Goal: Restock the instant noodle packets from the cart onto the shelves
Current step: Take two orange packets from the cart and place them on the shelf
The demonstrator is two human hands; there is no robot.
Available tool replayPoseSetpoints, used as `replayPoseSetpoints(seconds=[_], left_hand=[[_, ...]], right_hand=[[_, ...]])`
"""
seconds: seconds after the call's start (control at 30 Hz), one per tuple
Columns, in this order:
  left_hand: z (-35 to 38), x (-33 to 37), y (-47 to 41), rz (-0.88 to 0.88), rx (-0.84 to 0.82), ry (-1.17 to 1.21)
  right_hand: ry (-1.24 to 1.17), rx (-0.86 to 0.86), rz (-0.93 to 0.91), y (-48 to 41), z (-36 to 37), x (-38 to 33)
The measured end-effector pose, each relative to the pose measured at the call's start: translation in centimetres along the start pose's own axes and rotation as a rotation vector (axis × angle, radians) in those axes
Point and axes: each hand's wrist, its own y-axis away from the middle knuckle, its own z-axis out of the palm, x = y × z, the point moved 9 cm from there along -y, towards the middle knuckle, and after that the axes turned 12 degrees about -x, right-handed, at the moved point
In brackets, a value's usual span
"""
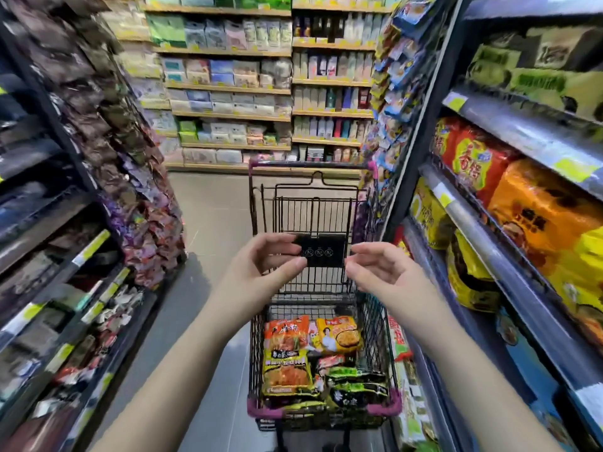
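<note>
A black wire shopping cart [254, 203] with purple corners stands in the aisle ahead of me. In its basket lie several instant noodle packets: an orange one [286, 334], a yellow one [339, 334], and green-and-black ones [355, 383] nearer me. My left hand [261, 265] and my right hand [381, 272] hover above the cart, on either side of the black plate [321, 251] on its folding flap. Fingers of both hands are loosely curved and hold nothing. Noodle multipacks in orange [535, 210], red [470, 158] and yellow [470, 275] fill the shelves on the right.
Shelves with dark snack bags [98, 102] line the left side of the narrow aisle. Hanging packets [391, 102] run along the right shelf end. A wall of shelved boxes and bottles [235, 83] closes the far end. Grey floor [208, 216] shows left of the cart.
</note>
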Motion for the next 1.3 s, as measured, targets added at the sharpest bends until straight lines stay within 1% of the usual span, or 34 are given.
replayPoseSetpoints(seconds=[0.1,0.37,0.63,0.87,0.97,1.07,1.3], left_hand=[[-0.8,-2.6,-2.7,-0.059,0.037,0.017],[-2.8,-8.1,-8.5,-0.172,0.056,0.017],[-5.3,-14.5,-13.0,-0.280,0.003,0.026],[-6.7,-20.6,-14.8,-0.394,-0.045,0.032],[-6.4,-23.0,-15.1,-0.445,-0.060,0.048],[-5.9,-25.7,-14.9,-0.516,-0.059,0.015],[-4.3,-32.6,-15.1,-0.671,0.003,-0.048]], right_hand=[[-0.018,-0.020,0.039,-3.5,-1.1,1.9],[-0.006,-0.020,0.112,-9.5,-2.2,6.3],[0.020,0.040,0.201,-14.0,-1.6,9.9],[0.034,0.081,0.317,-16.8,-0.1,14.2],[0.042,0.092,0.357,-17.5,0.1,16.8],[0.043,0.079,0.396,-18.1,0.2,19.8],[0.012,0.052,0.480,-19.4,-1.0,28.4]])
